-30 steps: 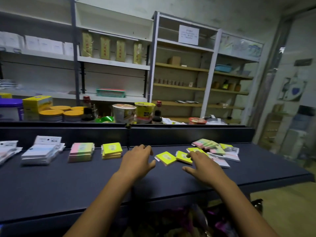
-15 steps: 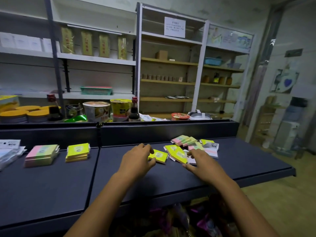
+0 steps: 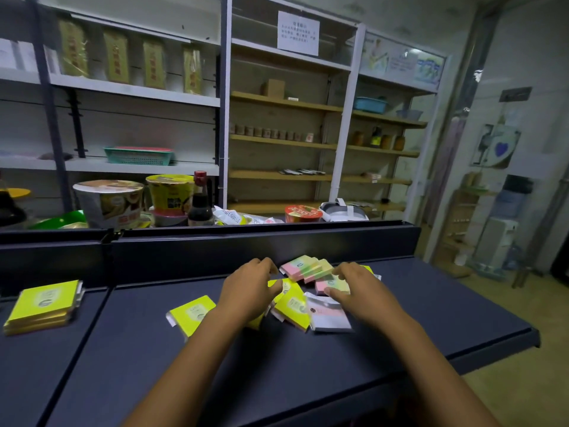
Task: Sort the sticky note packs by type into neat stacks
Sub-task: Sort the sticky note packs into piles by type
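Two hands work over a loose pile of sticky note packs on a dark shelf [image 3: 308, 365]. The left hand [image 3: 249, 288] lies palm down with fingers curled over the yellow packs [image 3: 292, 305] at the pile's near left; whether it grips one cannot be told. The right hand [image 3: 358, 289] lies palm down, thumb and fingers closed on a pastel pack [image 3: 334, 285]. More pastel packs [image 3: 304, 268] lean just behind, touching the shelf's raised back wall [image 3: 184, 251]. A white-and-pink pack [image 3: 328, 315] lies flat at the pile's near right. A single yellow pack [image 3: 191, 314] sits apart, left of the left forearm.

A squared yellow stack [image 3: 43, 305] stands far left, beyond the seam between shelf panels. Bare shelf lies between that stack and the pile, and also in front of the pile up to the near edge; the shelf's right edge [image 3: 534, 337] is well clear of the packs.

Compared with half a second earlier: both hands have moved further into the pile, the right thumb now on the pastel pack, and the single yellow pack now lies left of the left forearm, away from the fingers. The view has swung right, so the pastel stack at the left has dropped out of view.
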